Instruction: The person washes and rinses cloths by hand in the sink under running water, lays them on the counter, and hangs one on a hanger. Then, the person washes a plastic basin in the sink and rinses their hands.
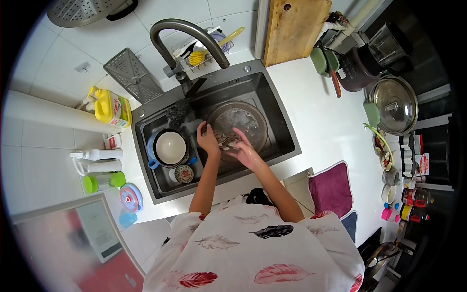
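Note:
Over the sink basin, my right hand (pixel 244 153) is closed around a clump of wet, grey-brown food pieces (pixel 226 141), too small to identify exactly. My left hand (pixel 208 140) is against the other side of the same clump, its fingers curled upward. Beneath and beyond my hands is a round metal basin (pixel 265 127) with cloudy, foamy water. Beside my left hand, in the smaller compartment, are a blue pot with a cream inside (pixel 171 147) and a small patterned bowl (pixel 184 173).
A dark faucet (pixel 189 29) arches over the sink (pixel 284 121). A dark scrubber (pixel 178 112) lies near its base. On the left are a yellow detergent jug (pixel 111 107) and bottles. A wooden board (pixel 292 31), a lidded pan (pixel 394 104) and a purple cloth (pixel 331 190) are at right.

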`<state>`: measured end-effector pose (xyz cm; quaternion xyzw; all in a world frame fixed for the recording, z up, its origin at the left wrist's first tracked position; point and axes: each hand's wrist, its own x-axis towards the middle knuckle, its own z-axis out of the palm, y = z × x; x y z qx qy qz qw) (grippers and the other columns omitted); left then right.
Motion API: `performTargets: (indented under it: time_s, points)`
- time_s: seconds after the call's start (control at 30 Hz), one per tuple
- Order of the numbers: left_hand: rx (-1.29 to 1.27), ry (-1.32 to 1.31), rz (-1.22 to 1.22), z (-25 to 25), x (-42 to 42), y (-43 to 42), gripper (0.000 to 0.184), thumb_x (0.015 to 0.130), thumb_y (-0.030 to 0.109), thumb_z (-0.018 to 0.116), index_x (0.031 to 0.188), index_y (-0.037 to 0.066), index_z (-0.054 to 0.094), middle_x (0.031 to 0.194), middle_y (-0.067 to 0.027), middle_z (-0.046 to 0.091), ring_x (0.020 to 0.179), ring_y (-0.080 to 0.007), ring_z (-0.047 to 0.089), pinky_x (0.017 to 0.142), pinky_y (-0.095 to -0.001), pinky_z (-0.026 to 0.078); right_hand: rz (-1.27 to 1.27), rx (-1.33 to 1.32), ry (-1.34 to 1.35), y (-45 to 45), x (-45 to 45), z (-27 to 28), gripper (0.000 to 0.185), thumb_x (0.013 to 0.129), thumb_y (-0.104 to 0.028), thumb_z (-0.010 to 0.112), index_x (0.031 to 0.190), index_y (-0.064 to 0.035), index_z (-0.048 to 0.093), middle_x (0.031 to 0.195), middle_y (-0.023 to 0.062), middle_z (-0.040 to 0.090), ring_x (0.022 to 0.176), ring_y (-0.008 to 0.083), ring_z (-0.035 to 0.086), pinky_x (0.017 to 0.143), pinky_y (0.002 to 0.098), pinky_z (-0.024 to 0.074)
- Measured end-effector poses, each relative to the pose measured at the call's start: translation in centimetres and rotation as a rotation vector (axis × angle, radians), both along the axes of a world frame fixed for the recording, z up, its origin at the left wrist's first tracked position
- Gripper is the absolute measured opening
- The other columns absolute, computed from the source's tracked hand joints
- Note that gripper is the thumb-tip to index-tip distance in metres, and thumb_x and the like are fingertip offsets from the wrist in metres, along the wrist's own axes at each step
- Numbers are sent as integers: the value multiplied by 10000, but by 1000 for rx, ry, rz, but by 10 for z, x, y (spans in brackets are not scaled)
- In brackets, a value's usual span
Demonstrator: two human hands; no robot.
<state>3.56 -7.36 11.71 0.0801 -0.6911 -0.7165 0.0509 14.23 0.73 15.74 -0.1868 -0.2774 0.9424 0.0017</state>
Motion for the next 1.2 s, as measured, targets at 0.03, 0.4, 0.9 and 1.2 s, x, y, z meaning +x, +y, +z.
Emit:
performTargets:
  time_s: [0.03,0.4,0.9,1.2]
  points:
    - [64,-70,49,5,4,2,169,759,47,536,920,4,561,967,-87,562,842,-160,523,732,-268,406,-1,1,2,-5,-6,-2,490,786,-151,506,1239,-172,318,1075,94,412,1011,180,422,823,345,368]
    - [-337,228,-182,62,52,25,262,779,188,548,641,-31,514,605,-112,482,555,-207,477,543,-288,378,-237,-71,-156,-28,-36,-40,404,818,-430,424,1018,-90,512,938,60,546,834,175,538,732,308,422]
    - [-315,602,-845,66,40,17,234,759,143,538,598,-19,490,568,-150,460,505,-303,469,468,-322,368,106,-388,-2,3,-19,-59,352,824,-416,411,986,-123,518,958,47,550,849,166,534,725,302,420]
    - [-52,631,-811,72,73,51,208,727,43,563,568,-34,453,564,-94,460,475,-176,429,456,-263,341,-147,-673,27,0,15,-82,300,818,-447,411,878,-166,495,840,-5,543,826,142,527,675,301,421]
